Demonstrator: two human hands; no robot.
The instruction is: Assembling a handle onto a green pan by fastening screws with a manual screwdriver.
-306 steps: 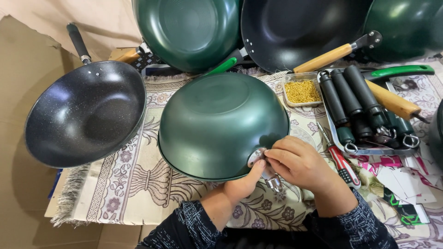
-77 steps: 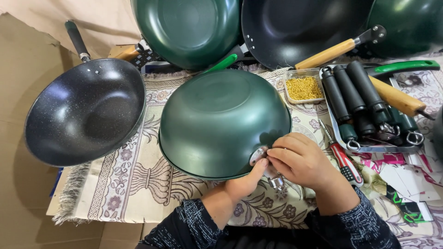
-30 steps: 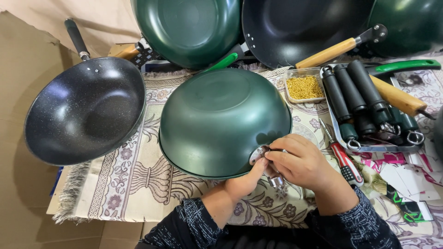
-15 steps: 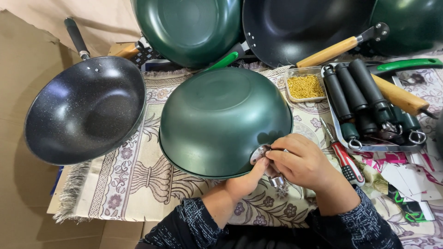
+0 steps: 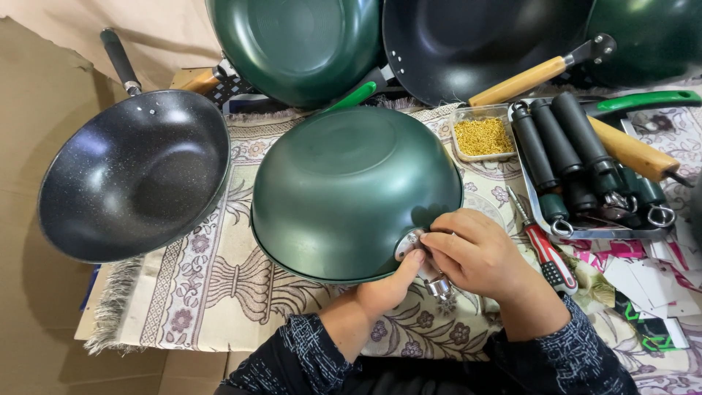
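Patterned cloth covers a table crowded with woks; an upturned green wok lies at centre. Both hands close on its metal handle bracket at the near rim, left hand pressing, right hand pinching. It looks rigid, smooth, probably slippery; the rim offers the surest grip.

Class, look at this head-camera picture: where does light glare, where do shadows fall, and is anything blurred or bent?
Head view: soft sheen on the upturned green pan; dark shadow under its rim on the patterned cloth; left hand and right hand look sharp; edges curve slightly, wide-angle.
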